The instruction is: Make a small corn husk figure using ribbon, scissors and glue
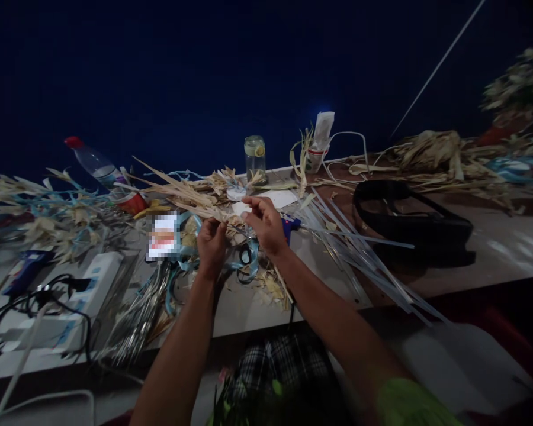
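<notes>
My left hand [212, 241] is closed in a pinch over the middle of the table. What its fingertips hold is too small and dim to make out. Just to its right, my right hand [267, 223] has thumb and fingers bent together around a pale, thin piece [240, 208], which looks like dried husk. Beyond both hands lies a heap of long dried husk strips [184, 192]. A blue glue gun [291, 225] rests partly hidden behind my right hand. Light blue ribbon [251, 269] curls beneath the hands.
Clear glue sticks [350, 248] and a black headband-like object [411, 219] lie to the right. A lidded jar [254, 158] and a paper cup [315, 158] stand behind. On the left are a power strip [86, 302], another blue glue gun [29, 271], a wire bundle [137, 316] and a tilted bottle [95, 163].
</notes>
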`<state>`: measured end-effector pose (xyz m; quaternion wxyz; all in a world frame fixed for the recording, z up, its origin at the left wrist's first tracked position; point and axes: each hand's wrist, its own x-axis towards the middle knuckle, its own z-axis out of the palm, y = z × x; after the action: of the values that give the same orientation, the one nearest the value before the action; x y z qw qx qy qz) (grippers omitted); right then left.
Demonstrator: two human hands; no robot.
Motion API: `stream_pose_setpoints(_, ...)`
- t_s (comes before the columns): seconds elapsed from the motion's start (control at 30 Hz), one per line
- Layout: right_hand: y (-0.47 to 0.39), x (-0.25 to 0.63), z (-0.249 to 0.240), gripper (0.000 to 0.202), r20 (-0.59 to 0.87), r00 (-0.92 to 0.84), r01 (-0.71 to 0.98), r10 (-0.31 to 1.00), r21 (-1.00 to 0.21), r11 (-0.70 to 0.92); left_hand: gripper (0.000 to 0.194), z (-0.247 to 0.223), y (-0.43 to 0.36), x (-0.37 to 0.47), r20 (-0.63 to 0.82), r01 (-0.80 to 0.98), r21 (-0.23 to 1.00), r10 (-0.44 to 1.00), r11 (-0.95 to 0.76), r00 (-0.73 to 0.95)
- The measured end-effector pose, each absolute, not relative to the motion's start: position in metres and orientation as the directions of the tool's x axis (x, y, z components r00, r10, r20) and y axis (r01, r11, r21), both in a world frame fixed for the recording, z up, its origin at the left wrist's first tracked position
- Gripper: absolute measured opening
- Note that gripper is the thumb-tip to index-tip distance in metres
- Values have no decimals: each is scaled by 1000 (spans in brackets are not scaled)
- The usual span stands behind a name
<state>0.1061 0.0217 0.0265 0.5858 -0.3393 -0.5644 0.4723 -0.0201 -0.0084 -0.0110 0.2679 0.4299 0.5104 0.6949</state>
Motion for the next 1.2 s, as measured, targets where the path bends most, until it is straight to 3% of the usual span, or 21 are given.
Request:
stream_pose_setpoints(0.07,21,108,29,31,445,-133,-38,886,-895,444,26,-9,-9,-18,329,53,937,820,-346,-468)
stream_pose_setpoints(0.2,23,104,26,23,463,-220,79,859,-869,489,26,-7,-10,-16,310,6,939,839,-343,-447)
stream_pose_setpoints(0.4,23,101,22,6,548,-136,178,825,-806,564,24,-15,-8,-17,298,-10,940,838,-340,-456)
stream_pose_setpoints(0.53,21,103,24,10,591,-93,190,801,-780,597,20,-17,-7,-17,285,-26,943,848,-331,-447)
stream_pose_setpoints(0.67,25,106,23,32,549,-157,166,821,-804,571,20,-14,-9,-17,255,-52,952,872,-303,-418)
stream_pose_setpoints(1.03,24,106,27,4,578,-198,195,792,-768,609,21,-10,-10,-15,225,-35,966,902,-255,-368)
stream_pose_setpoints(1.2,19,106,23,5,690,-183,275,700,-648,710,21,-12,-9,-15,241,-2,964,882,-265,-404)
